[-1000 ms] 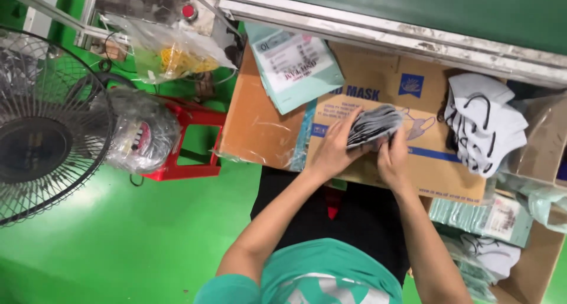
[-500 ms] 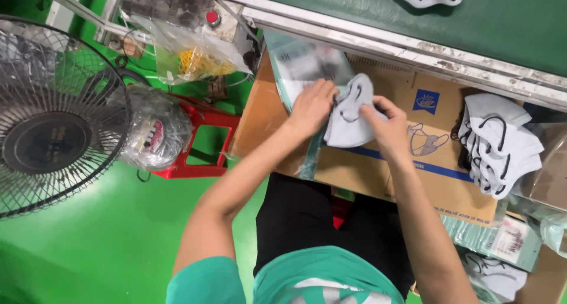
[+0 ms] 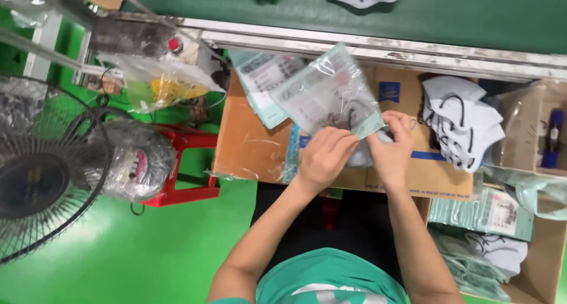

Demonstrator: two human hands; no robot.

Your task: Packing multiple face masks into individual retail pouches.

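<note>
Fingers of both hands gripping clear pouch [image 3: 331, 97], loose masks [image 3: 460, 124] right, fan [image 3: 41, 180] left

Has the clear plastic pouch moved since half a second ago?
Yes. The clear plastic pouch was lying on the cardboard box; now both hands hold it up above the box.

Above the flattened cardboard box [image 3: 407, 168], the left hand [image 3: 322, 159] and right hand [image 3: 393, 150] grip a clear plastic pouch [image 3: 328, 94], apparently with a grey mask inside. Loose masks [image 3: 460, 124] lie just right of the box; a red stool [image 3: 183, 174] stands left of it.
</note>
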